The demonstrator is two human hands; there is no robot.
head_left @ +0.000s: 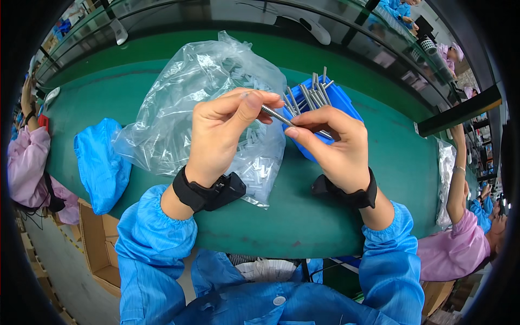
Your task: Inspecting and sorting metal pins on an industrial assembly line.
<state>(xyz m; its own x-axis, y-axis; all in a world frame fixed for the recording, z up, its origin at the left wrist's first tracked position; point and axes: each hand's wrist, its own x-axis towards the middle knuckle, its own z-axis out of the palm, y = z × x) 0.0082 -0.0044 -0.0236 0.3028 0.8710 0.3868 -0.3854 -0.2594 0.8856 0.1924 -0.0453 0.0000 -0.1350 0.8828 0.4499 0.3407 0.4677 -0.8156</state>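
Between my two hands, above the green bench, a threaded metal rod (276, 115) is pinched at both ends. My left hand (230, 122) has its thumb and fingers closed on the upper left end. The lower right end sits in the fingertips of my right hand (333, 141). Behind my right hand, a blue bin (342, 100) holds several grey metal rods (314, 93) standing at a slant. A large clear plastic bag (168, 103) lies behind my left hand, with many small translucent tube-like pieces (254, 142) inside; my hand covers part of it.
A blue cloth piece (103, 162) lies on the green bench top (244, 227) at left. An open cardboard box (97, 244) stands below the left edge. Co-workers in pink sleeves (457, 246) work on both sides. A clear plastic package (445, 179) lies at right. A dark post (460, 111) juts in.
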